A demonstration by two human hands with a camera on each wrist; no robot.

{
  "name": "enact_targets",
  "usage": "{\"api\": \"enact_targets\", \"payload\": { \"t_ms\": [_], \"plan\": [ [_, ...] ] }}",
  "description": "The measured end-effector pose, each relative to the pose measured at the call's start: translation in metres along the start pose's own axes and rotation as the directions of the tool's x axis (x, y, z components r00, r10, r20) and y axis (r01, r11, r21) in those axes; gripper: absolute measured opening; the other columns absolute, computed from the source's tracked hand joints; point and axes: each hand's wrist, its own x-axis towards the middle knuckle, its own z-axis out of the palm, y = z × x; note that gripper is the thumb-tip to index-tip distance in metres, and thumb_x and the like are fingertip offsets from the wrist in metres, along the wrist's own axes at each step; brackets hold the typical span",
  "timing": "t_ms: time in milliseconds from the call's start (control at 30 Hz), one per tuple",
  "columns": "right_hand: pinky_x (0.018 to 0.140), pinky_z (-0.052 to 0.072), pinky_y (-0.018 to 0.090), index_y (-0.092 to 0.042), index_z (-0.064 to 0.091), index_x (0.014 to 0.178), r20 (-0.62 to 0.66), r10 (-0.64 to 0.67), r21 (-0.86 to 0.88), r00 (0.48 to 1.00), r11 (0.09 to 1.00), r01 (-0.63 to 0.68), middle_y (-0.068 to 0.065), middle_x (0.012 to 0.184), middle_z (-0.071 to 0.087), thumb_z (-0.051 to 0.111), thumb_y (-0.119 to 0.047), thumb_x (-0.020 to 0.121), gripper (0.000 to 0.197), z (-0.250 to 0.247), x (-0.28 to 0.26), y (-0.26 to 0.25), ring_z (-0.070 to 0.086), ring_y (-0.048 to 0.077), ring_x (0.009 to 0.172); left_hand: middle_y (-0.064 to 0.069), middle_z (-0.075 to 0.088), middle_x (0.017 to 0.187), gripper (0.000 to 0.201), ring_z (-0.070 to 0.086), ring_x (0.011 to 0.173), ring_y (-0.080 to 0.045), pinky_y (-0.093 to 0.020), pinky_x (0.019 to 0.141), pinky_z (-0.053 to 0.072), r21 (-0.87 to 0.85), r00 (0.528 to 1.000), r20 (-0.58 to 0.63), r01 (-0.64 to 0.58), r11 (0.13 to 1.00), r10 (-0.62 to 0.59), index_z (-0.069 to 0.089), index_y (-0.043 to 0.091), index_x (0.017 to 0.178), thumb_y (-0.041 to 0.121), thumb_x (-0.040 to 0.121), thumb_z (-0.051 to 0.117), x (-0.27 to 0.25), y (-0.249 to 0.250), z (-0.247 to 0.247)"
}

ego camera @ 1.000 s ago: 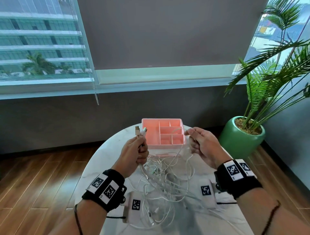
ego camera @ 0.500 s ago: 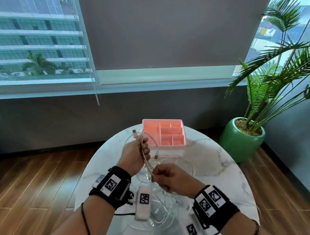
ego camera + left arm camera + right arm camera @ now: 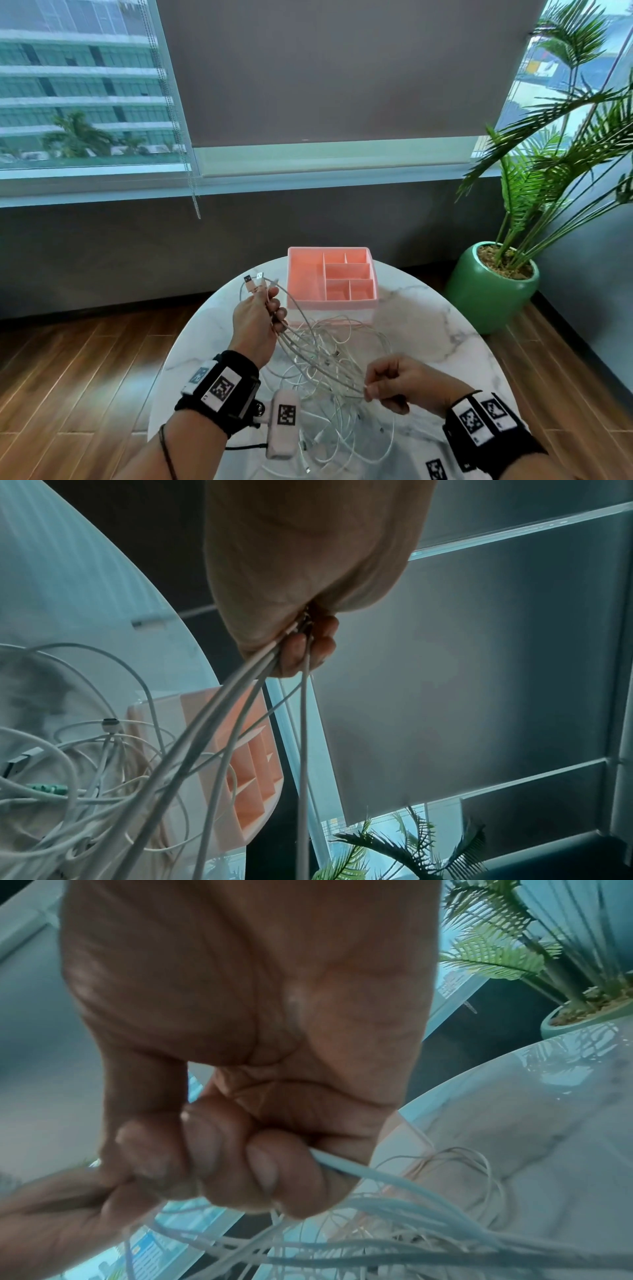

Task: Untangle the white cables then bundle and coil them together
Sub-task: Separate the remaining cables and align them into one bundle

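A tangle of white cables (image 3: pixel 329 370) lies on the round marble table (image 3: pixel 428 318). My left hand (image 3: pixel 263 315) is raised over the table's left side and grips several cable ends, whose USB plugs (image 3: pixel 253 279) stick up above the fist. From that fist the strands (image 3: pixel 219 737) run taut down and to the right. My right hand (image 3: pixel 387 387) holds the same strands lower down, fingers (image 3: pixel 260 1167) curled round them. More loose loops (image 3: pixel 342 442) lie between my wrists.
A pink divided tray (image 3: pixel 332 277) stands at the table's far side, just beyond my left hand. A potted palm in a green pot (image 3: pixel 489 287) stands on the wooden floor to the right. A wall and window with a blind lie behind.
My right hand dropped from near the tray, took hold of the strands below my left hand and slid along them toward me and to the right. The left hand stayed raised.
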Motion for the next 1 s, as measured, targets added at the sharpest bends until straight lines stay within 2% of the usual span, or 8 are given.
{"api": "enact_targets", "payload": {
  "t_ms": [167,267,500,633,767,833,900,1000],
  "plan": [
    [0.043,0.030,0.023,-0.005,0.069,0.079,-0.063,0.007,0.057,0.998,0.998,-0.004,0.006,0.053,0.049,0.079,-0.022,0.076,0.020,-0.022,-0.007,-0.005,0.043,0.014,0.042,0.004,0.040,0.058,0.033,0.041,0.046,-0.009,-0.020,0.039,0.030,0.021,0.999,-0.009,-0.038,0.999,0.038,0.058,0.011,0.085,0.027,0.108,0.041,-0.003,-0.003,0.003],
    [0.048,0.035,0.024,-0.006,0.069,0.081,-0.148,-0.020,-0.006,0.989,1.000,0.019,0.008,0.058,0.054,0.075,-0.025,0.082,0.020,-0.019,0.003,-0.014,0.044,0.017,0.048,0.005,0.034,0.055,0.032,0.035,0.044,-0.008,-0.020,0.039,0.029,0.132,0.996,0.069,-0.065,0.989,0.056,0.057,0.010,0.085,0.028,0.108,0.042,-0.009,-0.004,0.007],
    [0.052,0.041,0.013,-0.018,0.064,0.117,-0.481,-0.222,-0.407,0.848,0.913,0.008,-0.001,0.103,0.066,0.061,-0.034,0.097,0.026,0.014,0.060,-0.058,0.054,0.000,0.063,0.005,0.034,0.054,0.032,0.035,0.043,-0.009,-0.021,0.040,0.025,0.304,0.971,0.240,-0.092,0.948,0.018,0.051,0.011,0.086,0.026,0.109,0.036,-0.021,-0.020,0.022],
    [0.048,0.042,0.018,-0.003,0.069,0.092,-0.457,-0.310,-0.412,0.834,0.904,0.110,0.002,0.075,0.067,0.059,-0.016,0.098,0.018,0.024,0.078,-0.078,0.053,0.006,0.048,0.003,0.035,0.056,0.031,0.037,0.043,-0.011,-0.021,0.041,0.028,0.351,0.962,0.272,-0.099,0.931,0.000,0.050,0.011,0.087,0.024,0.110,0.035,-0.024,-0.022,0.017],
    [0.040,0.037,0.019,-0.006,0.065,0.081,-0.687,-0.281,-0.156,0.670,0.958,0.242,-0.001,0.061,0.058,0.052,-0.008,0.100,0.023,0.010,0.083,-0.087,0.046,0.009,0.043,0.004,0.036,0.056,0.031,0.039,0.045,-0.011,-0.021,0.041,0.028,0.365,0.962,0.271,-0.061,0.929,-0.044,0.051,0.012,0.085,0.025,0.109,0.037,-0.025,-0.020,0.001],
    [0.041,0.037,0.022,-0.009,0.064,0.075,-0.733,-0.234,-0.195,0.638,0.972,0.132,0.000,0.057,0.057,0.053,-0.010,0.100,0.027,-0.001,0.081,-0.082,0.046,0.011,0.041,0.003,0.035,0.057,0.030,0.037,0.046,-0.012,-0.023,0.045,0.026,0.335,0.957,0.283,-0.043,0.941,-0.057,0.053,0.011,0.087,0.025,0.109,0.038,-0.025,-0.019,-0.008],
    [0.042,0.039,0.023,-0.007,0.067,0.076,-0.696,-0.130,-0.296,0.706,0.948,-0.118,0.002,0.059,0.061,0.055,-0.013,0.098,0.027,-0.009,0.076,-0.070,0.051,0.012,0.044,0.002,0.034,0.059,0.030,0.036,0.047,-0.012,-0.027,0.048,0.024,0.311,0.949,0.310,-0.045,0.949,-0.057,0.057,0.008,0.091,0.024,0.108,0.039,-0.024,-0.017,-0.014],
    [0.050,0.044,0.026,-0.002,0.068,0.082,-0.607,0.061,-0.463,0.792,0.783,-0.416,0.007,0.067,0.061,0.053,-0.010,0.094,0.021,-0.012,0.070,-0.052,0.055,0.016,0.057,0.002,0.035,0.059,0.029,0.035,0.048,-0.012,-0.029,0.051,0.026,0.305,0.931,0.362,-0.074,0.949,-0.044,0.061,0.004,0.096,0.021,0.108,0.041,-0.025,-0.015,-0.015]
  ]
}}
